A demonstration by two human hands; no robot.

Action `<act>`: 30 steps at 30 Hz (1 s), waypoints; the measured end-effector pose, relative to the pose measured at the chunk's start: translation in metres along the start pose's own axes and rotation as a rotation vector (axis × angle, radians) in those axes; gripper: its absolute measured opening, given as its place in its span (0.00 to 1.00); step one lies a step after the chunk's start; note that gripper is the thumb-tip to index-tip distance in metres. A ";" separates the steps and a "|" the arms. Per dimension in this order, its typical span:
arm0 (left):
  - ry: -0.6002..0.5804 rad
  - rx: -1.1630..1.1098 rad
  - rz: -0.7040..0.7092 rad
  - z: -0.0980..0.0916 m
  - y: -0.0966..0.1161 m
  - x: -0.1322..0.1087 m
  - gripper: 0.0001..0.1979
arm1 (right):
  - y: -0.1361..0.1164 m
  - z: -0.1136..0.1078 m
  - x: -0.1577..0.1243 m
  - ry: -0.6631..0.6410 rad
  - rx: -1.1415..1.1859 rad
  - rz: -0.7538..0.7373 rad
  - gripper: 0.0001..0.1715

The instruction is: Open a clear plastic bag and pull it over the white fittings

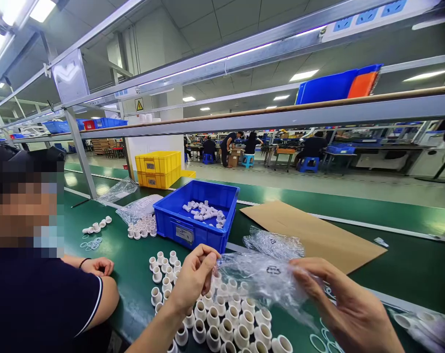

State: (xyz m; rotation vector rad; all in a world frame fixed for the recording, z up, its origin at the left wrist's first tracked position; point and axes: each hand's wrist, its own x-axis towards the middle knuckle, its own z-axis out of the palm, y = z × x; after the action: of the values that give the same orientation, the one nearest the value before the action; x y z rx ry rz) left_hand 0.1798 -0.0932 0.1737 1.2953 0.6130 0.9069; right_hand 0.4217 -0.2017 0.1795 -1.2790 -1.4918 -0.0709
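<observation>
**Thin bag held over loose upright fittings**

Both hands are seen nearest the lens, with a clear plastic bag (261, 277) stretched between them above the counter (409, 267). The left hand (193, 277) has its fingers (204, 264) pinched shut on one edge of the film; the right hand (340, 306) has its fingers curled loosely about the other edge, so a hold is judged, though the actual contact is veiled by crinkled plastic.

Beneath the bag, white plastic pipe fittings (222, 318) are stood upright in close rows, touching one another. They are short, round and hollow, with smooth matt walls. Being light and narrow-footed, they could be tipped or scattered if the bag or a wrist were dragged across them. The film is thin, glossy and wrinkled; it could slip from a slack pinch.

Pale green rubber rings (320, 340) lie flat near the right wrist and could be brushed off the green mat. Further off stand a rigid blue bin (193, 223) holding more fittings and a flat cardboard sheet (310, 230). A co-worker's hand (97, 266) rests on the counter to the left.
</observation>
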 end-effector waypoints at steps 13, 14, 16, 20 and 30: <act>-0.222 -0.049 0.076 0.007 -0.001 -0.019 0.47 | -0.014 0.013 0.000 0.019 0.169 0.494 0.26; -0.128 -0.047 0.080 0.009 -0.003 -0.019 0.43 | -0.015 0.013 0.001 0.021 0.150 0.499 0.26; 0.163 -0.033 0.093 0.012 -0.009 -0.021 0.31 | -0.015 0.011 0.002 0.043 0.093 0.498 0.25; 0.431 0.110 0.217 0.024 -0.020 -0.032 0.19 | -0.019 0.012 0.005 0.115 0.034 0.471 0.23; 0.226 0.073 0.172 0.032 -0.018 -0.030 0.17 | -0.010 0.009 0.002 0.169 -0.033 0.417 0.25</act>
State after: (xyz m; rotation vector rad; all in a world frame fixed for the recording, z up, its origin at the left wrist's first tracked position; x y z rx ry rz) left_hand 0.1944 -0.1362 0.1591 1.3356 0.7238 1.1937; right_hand 0.4095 -0.1986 0.1832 -1.5466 -1.0622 0.0687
